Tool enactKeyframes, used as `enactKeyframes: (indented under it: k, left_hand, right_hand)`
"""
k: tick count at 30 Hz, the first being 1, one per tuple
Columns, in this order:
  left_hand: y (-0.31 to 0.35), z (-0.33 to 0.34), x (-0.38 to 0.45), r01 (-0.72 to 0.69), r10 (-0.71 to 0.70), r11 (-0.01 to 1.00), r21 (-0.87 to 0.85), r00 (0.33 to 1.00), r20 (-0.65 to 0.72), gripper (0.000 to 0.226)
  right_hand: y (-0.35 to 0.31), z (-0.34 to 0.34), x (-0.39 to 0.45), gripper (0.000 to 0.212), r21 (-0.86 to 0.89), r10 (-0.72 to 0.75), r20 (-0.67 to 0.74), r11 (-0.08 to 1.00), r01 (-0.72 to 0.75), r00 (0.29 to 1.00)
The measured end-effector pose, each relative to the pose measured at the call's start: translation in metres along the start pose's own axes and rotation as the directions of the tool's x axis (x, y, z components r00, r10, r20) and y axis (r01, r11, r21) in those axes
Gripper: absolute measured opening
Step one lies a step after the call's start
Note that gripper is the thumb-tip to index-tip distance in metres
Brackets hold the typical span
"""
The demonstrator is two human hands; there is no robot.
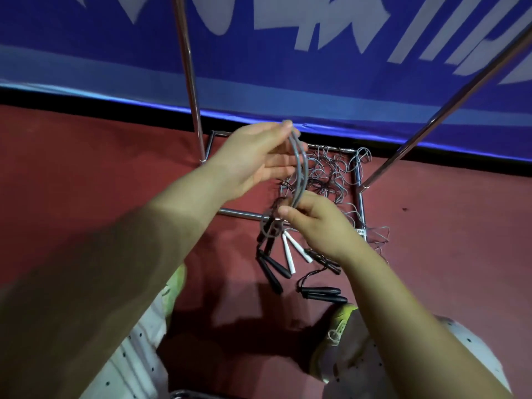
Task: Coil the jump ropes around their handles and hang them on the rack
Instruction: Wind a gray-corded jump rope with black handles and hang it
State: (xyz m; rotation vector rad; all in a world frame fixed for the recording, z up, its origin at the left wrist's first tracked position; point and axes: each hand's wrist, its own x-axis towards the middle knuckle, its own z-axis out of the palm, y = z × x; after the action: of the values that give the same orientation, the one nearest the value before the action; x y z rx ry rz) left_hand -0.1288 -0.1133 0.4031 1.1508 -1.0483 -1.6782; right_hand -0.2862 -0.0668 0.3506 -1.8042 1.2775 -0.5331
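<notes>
The gray rope (pixel 300 168) is bunched into long loops above the rack's bottom bars (pixel 359 185). The left hand (pixel 253 159) pinches the top of the loops with its other fingers out straight. The right hand (pixel 313 217) pinches the bottom of them. To coil well, I think both hands should keep the loops tight and even. More ropes (pixel 331 171) and handles (pixel 290 251) lie tangled on the red floor (pixel 86 156) by those bars.
</notes>
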Motion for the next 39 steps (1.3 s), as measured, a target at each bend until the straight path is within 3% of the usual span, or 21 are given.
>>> enactKeyframes:
  k: [2, 5, 7, 9, 11, 13, 15, 17, 19, 21, 23, 24, 25, 27, 28, 30, 32, 33, 35, 39]
  left_hand:
    - [-0.008, -0.012, -0.008, -0.009, 0.006, 0.996, 0.088, 0.999, 0.035, 0.033]
    - [-0.046, -0.028, -0.028, -0.006, -0.021, 0.989, 0.151, 0.983, 0.181, 0.079]
    - [-0.075, -0.033, -0.044, 0.057, -0.084, 0.992, 0.109, 0.96, 0.267, 0.099]
    - [-0.098, -0.033, -0.059, 0.122, -0.151, 0.987, 0.101, 0.92, 0.361, 0.103]
    - [-0.11, -0.029, -0.074, 0.151, -0.189, 0.981, 0.122, 0.882, 0.432, 0.087]
    - [-0.114, -0.022, -0.086, 0.163, -0.247, 0.963, 0.214, 0.85, 0.464, 0.052]
    - [-0.118, -0.02, -0.093, 0.143, -0.283, 0.93, 0.339, 0.867, 0.41, 0.025]
    - [-0.117, -0.021, -0.097, 0.159, -0.29, 0.92, 0.357, 0.89, 0.353, 0.012]
    - [-0.111, -0.021, -0.099, 0.163, -0.286, 0.928, 0.335, 0.888, 0.361, 0.01]
    - [-0.1, -0.018, -0.1, 0.154, -0.283, 0.929, 0.335, 0.881, 0.38, 0.011]
    - [-0.09, -0.013, -0.1, 0.16, -0.28, 0.937, 0.312, 0.878, 0.389, 0.008]
    - [-0.084, -0.01, -0.099, 0.161, -0.279, 0.938, 0.307, 0.877, 0.39, 0.008]
    - [-0.079, -0.007, -0.098, 0.16, -0.28, 0.936, 0.314, 0.879, 0.385, 0.011]
    - [-0.072, -0.004, -0.095, 0.173, -0.301, 0.921, 0.349, 0.884, 0.357, 0.019]
    - [-0.07, -0.004, -0.093, 0.182, -0.317, 0.909, 0.374, 0.885, 0.341, 0.02]
    - [-0.066, -0.005, -0.089, 0.173, -0.329, 0.887, 0.429, 0.888, 0.322, 0.014]
    - [-0.063, -0.008, -0.084, 0.17, -0.337, 0.867, 0.469, 0.893, 0.298, 0.01]
    - [-0.059, -0.01, -0.083, 0.181, -0.35, 0.86, 0.477, 0.89, 0.293, 0.01]
    - [-0.055, -0.015, -0.083, 0.216, -0.392, 0.86, 0.462, 0.858, 0.33, 0.016]
    - [-0.051, -0.026, -0.087, 0.3, -0.493, 0.848, 0.437, 0.75, 0.441, 0.05]
  right_hand:
    - [-0.018, -0.005, -0.008, 0.018, 0.229, 0.037, -0.08, 0.973, -0.018, 0.996]
    - [-0.041, -0.013, -0.014, 0.022, 0.534, 0.143, -0.151, 0.844, -0.041, 0.978]
    - [-0.055, -0.019, -0.017, 0.024, 0.642, 0.186, -0.164, 0.766, -0.038, 0.969]
    - [-0.065, -0.023, -0.018, 0.025, 0.733, 0.201, -0.173, 0.68, -0.01, 0.964]
    - [-0.072, -0.027, -0.018, 0.026, 0.779, 0.209, -0.206, 0.626, 0.032, 0.956]
    - [-0.074, -0.033, -0.016, 0.027, 0.8, 0.256, -0.271, 0.596, 0.07, 0.928]
    - [-0.067, -0.043, -0.012, 0.027, 0.848, 0.365, -0.337, 0.519, 0.111, 0.868]
    - [-0.051, -0.052, -0.011, 0.027, 0.879, 0.481, -0.341, 0.467, 0.092, 0.808]
    - [-0.033, -0.056, -0.017, 0.026, 0.889, 0.553, -0.249, 0.456, -0.038, 0.795]
    - [-0.02, -0.054, -0.026, 0.031, 0.77, 0.587, -0.115, 0.562, -0.301, 0.802]
    - [-0.014, -0.049, -0.034, 0.038, 0.266, 0.607, -0.072, 0.777, -0.571, 0.792]
    - [-0.013, -0.047, -0.038, 0.043, 0.025, 0.586, -0.128, 0.809, -0.588, 0.801]
    - [-0.013, -0.044, -0.041, 0.047, -0.1, 0.524, -0.207, 0.828, -0.551, 0.826]
    - [-0.018, -0.04, -0.045, 0.043, -0.069, 0.319, -0.308, 0.932, -0.356, 0.896]
    - [-0.022, -0.036, -0.046, 0.039, -0.019, 0.204, -0.289, 0.976, -0.219, 0.935]
    - [-0.026, -0.029, -0.041, 0.043, -0.062, -0.026, -0.116, 0.998, 0.019, 0.993]
    - [-0.02, -0.021, -0.032, 0.048, -0.183, -0.128, 0.117, 0.972, 0.149, 0.985]
    - [-0.015, -0.02, -0.028, 0.045, -0.203, -0.112, 0.194, 0.967, 0.151, 0.975]
    - [-0.009, -0.02, -0.025, 0.031, -0.113, -0.05, 0.221, 0.991, 0.076, 0.974]
    - [0.004, -0.017, -0.026, 0.041, 0.055, -0.014, 0.187, 0.998, 0.004, 0.982]
